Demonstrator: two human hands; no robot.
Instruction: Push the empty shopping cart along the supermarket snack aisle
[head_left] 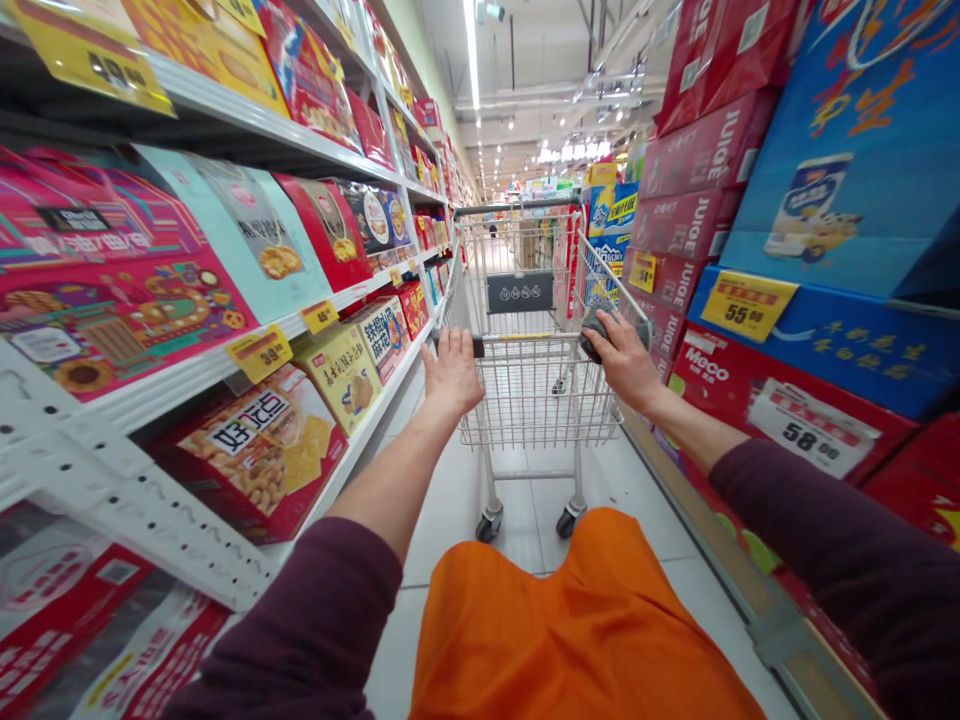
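A metal-wire shopping cart [544,395] stands in front of me, its basket open at the top and its black-wheeled casters on the floor. My left hand [454,370] is closed over the dark handle grip [478,346] at the cart's near left corner. At the near right corner, my right hand [624,358] curls over a dark grey, soft-looking cloth [594,332], fingers bent on it. Whatever part of the cart lies under that cloth is hidden. Farther forward, a dark panel [520,293] hangs on the cart's wire.
Shelves [217,345] of boxed snacks with yellow price tags run close along the left. Stacked red boxes [686,195] and blue gift packs [840,170] line the right, above a low ledge edge [720,560]. A narrow tiled aisle [525,510] runs between them.
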